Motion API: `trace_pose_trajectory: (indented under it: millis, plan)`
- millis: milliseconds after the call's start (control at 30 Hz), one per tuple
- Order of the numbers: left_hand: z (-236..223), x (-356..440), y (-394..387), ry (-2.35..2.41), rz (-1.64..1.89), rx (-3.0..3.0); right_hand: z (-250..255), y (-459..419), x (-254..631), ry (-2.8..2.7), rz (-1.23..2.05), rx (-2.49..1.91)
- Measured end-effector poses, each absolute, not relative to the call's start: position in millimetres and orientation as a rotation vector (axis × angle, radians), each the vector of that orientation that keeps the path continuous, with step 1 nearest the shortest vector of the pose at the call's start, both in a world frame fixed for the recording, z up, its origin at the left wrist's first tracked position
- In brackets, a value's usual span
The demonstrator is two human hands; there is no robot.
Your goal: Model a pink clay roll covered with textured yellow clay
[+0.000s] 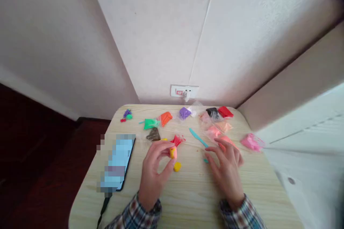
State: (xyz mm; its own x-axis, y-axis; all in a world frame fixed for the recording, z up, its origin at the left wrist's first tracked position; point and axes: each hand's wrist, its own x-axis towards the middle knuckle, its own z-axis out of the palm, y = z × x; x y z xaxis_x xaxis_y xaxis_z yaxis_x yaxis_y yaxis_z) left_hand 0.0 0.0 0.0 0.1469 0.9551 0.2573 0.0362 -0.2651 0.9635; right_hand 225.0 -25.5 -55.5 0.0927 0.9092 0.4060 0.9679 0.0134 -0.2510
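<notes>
My left hand (pixel 156 170) pinches a small pink and yellow clay piece (pixel 173 152) between thumb and fingertips, above the table. Below it on the wood lies a ball of yellow clay (pixel 177 166). A red clay packet (pixel 177 140) sits just behind these fingertips. My right hand (pixel 227 168), slightly blurred, hovers with its fingers apart and nothing visible in them. Near its fingertips are a turquoise plastic modelling knife (pixel 198 137) and a small turquoise piece (pixel 206 160) whose kind I cannot make out. A coral clay packet (pixel 228 142) is partly hidden behind the right fingers.
On the pale wooden table (pixel 188 200), bags of green (pixel 151 123), orange (pixel 165 118), purple (pixel 185 113) and pink clay (pixel 252 142) lie around the back and right. A phone (pixel 118 162) with a cable rests at left. Purple clay pieces (pixel 127 113) sit at the back-left corner.
</notes>
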Motion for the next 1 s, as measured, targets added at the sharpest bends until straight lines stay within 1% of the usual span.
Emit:
trace_pose_trajectory:
  millis: [333,667,800,900,1000]
  plan:
    - [-10.1,12.3,16.0,0.915,1.173,1.537,-66.9,-21.8,221.9,-1.819,-0.118,-1.962]
    - [-10.0,11.5,16.8,0.900,1.168,1.390,-61.9,-22.6,221.0,-1.781,0.030,-1.784]
    - [12.9,12.7,31.6,0.827,1.173,1.312,-29.0,-5.4,225.0,-1.683,0.102,-1.625]
    - [41.4,14.2,51.6,0.682,1.121,1.271,14.2,14.3,227.0,-1.616,0.192,-1.455]
    - [72.6,16.1,72.9,0.512,0.996,1.255,59.1,29.6,224.2,-1.579,0.249,-1.318]
